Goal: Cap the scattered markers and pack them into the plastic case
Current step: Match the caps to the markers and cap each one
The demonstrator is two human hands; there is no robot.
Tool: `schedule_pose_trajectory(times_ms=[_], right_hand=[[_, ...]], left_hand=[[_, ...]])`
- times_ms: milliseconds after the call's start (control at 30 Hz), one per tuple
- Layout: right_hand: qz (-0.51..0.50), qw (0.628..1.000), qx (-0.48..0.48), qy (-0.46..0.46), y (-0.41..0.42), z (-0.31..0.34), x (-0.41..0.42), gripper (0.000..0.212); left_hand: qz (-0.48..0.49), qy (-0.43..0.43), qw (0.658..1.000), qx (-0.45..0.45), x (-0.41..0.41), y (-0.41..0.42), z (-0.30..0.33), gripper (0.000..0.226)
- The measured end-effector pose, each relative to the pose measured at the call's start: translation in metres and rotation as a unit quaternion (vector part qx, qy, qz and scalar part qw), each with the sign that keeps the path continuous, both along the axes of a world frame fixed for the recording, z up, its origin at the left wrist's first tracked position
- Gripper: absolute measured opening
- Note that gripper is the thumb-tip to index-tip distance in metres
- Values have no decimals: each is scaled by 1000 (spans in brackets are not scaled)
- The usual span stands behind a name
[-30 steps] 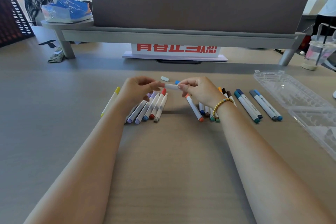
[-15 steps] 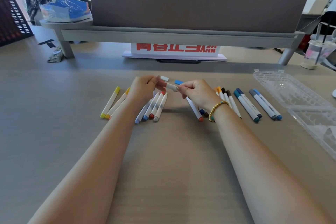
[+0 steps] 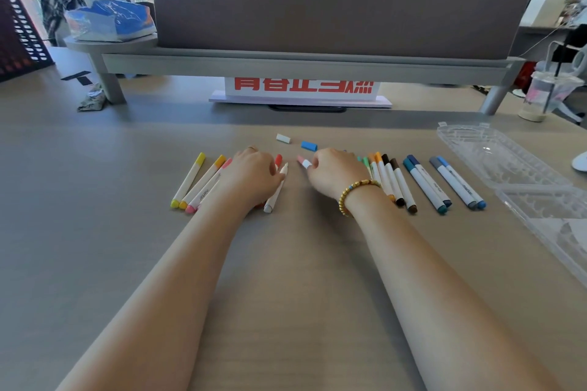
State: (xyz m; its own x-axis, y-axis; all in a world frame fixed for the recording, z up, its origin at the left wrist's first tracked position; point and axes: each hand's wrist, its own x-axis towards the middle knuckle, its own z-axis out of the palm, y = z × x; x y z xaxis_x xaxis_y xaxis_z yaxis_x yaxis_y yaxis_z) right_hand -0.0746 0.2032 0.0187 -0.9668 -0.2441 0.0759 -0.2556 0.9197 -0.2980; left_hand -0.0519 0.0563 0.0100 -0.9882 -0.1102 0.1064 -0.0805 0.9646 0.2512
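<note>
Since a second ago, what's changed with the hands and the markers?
The hands have parted. Then they held one white marker between them; now the left hand rests on the left marker group, and the right hand pinches a pink-tipped marker. The loose white cap, blue cap and open plastic case stayed put.

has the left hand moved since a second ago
Yes. The left hand has dropped from the marker held mid-air between both hands onto the left group of markers, away from the loose white cap.
</note>
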Motion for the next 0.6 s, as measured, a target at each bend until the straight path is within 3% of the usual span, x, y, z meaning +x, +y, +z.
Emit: schedule_pose_trajectory(times_ms=[133,300,467,600], right_hand=[[2,1000,13,-16,2,4,3,29],[-10,999,-32,11,2,-1,-6,23],[-32,992,-95,75,-6,-7,-33,26],[1,988,-87,129,-22,-14,-66,27]], left_hand=[[-25,-18,998,-60,1,5,1,39],[-16,-66,993,-91,4,14,9,29],[26,-107,990,86,-12,-3,24,39],[70,-86,981,158,-28,-18,24,38]])
